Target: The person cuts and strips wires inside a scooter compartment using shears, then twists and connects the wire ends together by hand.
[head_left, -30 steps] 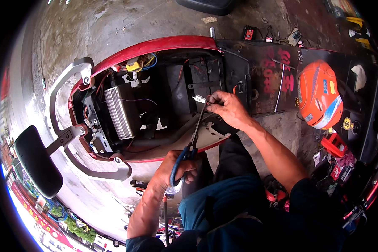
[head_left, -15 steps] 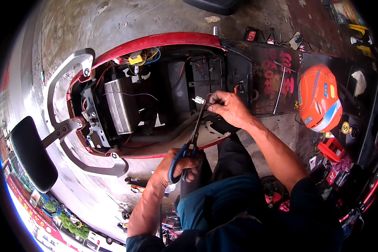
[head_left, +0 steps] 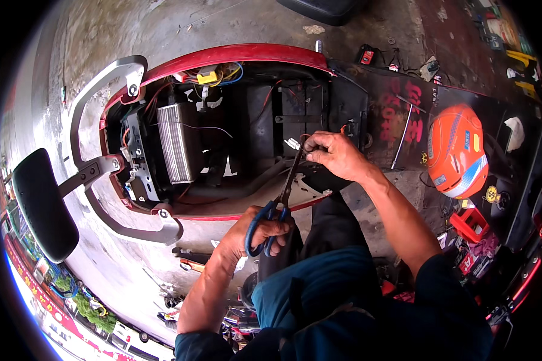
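My left hand [head_left: 254, 236] is closed through the blue handle loops of a pair of scissors [head_left: 291, 180]. The dark blades point up and away, nearly together, and their tips lie beside the fingers of my right hand [head_left: 336, 155]. That hand pinches the thin wire end of a small white plug connector [head_left: 292, 144]; the wire itself is mostly hidden by the fingers. Both hands are over the near right part of an opened red scooter body [head_left: 235, 55], whose inside shows black compartments and loose wires.
Inside the body at left is a finned silver metal box [head_left: 177, 144]. A grey grab rail [head_left: 76, 123] and black backrest [head_left: 47, 204] jut out left. To the right lie a T-handle wrench [head_left: 406, 132], an orange helmet [head_left: 456, 150] and a red plastic stool [head_left: 471, 224].
The view has shifted slightly, so the scooter sits a little farther right. The scissor tips have moved up, reaching farther past my right fingertips. Both hands keep their grips.
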The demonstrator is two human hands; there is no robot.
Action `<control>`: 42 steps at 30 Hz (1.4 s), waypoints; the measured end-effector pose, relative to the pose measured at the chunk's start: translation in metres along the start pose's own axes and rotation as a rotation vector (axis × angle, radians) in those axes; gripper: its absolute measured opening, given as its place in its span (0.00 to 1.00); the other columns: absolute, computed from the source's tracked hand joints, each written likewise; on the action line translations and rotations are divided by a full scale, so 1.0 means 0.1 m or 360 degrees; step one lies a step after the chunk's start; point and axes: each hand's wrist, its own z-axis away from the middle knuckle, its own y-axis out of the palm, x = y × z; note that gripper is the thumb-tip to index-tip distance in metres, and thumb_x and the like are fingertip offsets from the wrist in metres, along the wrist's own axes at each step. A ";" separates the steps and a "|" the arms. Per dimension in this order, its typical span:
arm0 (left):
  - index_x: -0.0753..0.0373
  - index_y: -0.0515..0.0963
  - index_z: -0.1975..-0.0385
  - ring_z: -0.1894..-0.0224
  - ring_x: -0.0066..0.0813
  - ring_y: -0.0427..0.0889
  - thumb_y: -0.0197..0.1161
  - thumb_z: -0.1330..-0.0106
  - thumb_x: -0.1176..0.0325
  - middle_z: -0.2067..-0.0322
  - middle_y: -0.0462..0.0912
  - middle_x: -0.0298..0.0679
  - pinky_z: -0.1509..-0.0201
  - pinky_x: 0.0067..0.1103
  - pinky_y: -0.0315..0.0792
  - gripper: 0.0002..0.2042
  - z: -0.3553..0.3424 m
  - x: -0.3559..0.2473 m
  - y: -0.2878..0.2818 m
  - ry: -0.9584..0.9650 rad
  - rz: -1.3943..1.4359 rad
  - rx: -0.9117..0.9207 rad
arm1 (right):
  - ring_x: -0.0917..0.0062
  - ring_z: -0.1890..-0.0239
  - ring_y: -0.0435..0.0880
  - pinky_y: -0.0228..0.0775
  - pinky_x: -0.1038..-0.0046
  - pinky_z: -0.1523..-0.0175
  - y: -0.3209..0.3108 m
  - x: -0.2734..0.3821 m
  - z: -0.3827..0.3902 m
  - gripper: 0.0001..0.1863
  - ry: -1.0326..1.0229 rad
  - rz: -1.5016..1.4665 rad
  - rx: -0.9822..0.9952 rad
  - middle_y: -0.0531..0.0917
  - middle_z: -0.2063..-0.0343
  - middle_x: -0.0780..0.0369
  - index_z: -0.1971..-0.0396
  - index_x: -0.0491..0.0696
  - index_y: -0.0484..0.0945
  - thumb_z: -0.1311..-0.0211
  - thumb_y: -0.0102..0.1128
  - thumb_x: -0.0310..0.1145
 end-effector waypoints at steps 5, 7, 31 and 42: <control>0.70 0.76 0.66 0.82 0.25 0.77 0.62 0.42 0.70 0.81 0.78 0.41 0.79 0.17 0.71 0.10 -0.06 0.05 0.06 0.0208 -0.0323 -0.0092 | 0.81 0.65 0.75 0.68 0.77 0.57 -0.10 0.02 -0.08 0.06 0.0081 -0.0020 0.0109 0.77 0.70 0.63 0.69 0.38 0.75 0.49 0.59 0.19; 0.70 0.76 0.67 0.82 0.25 0.76 0.63 0.42 0.70 0.82 0.77 0.40 0.79 0.17 0.70 0.09 -0.06 0.06 0.07 0.0150 -0.0102 -0.0003 | 0.81 0.66 0.76 0.68 0.77 0.57 -0.13 0.02 -0.09 0.06 0.0115 -0.0026 0.0229 0.77 0.72 0.63 0.69 0.38 0.75 0.49 0.59 0.19; 0.69 0.77 0.76 0.85 0.25 0.75 0.63 0.42 0.70 0.86 0.76 0.38 0.83 0.17 0.66 0.08 -0.14 0.16 0.03 0.0231 0.0060 0.0084 | 0.77 0.66 0.78 0.70 0.75 0.57 -0.15 0.10 -0.19 0.06 0.0048 0.0220 0.0411 0.78 0.71 0.62 0.69 0.38 0.77 0.47 0.57 0.22; 0.67 0.75 0.81 0.91 0.22 0.69 0.61 0.41 0.70 0.91 0.71 0.36 0.88 0.18 0.60 0.09 -0.10 0.22 0.16 0.0247 0.0010 -0.0202 | 0.80 0.65 0.75 0.68 0.77 0.57 -0.06 0.01 -0.22 0.05 0.0066 0.0122 0.0342 0.75 0.72 0.63 0.69 0.38 0.76 0.47 0.57 0.20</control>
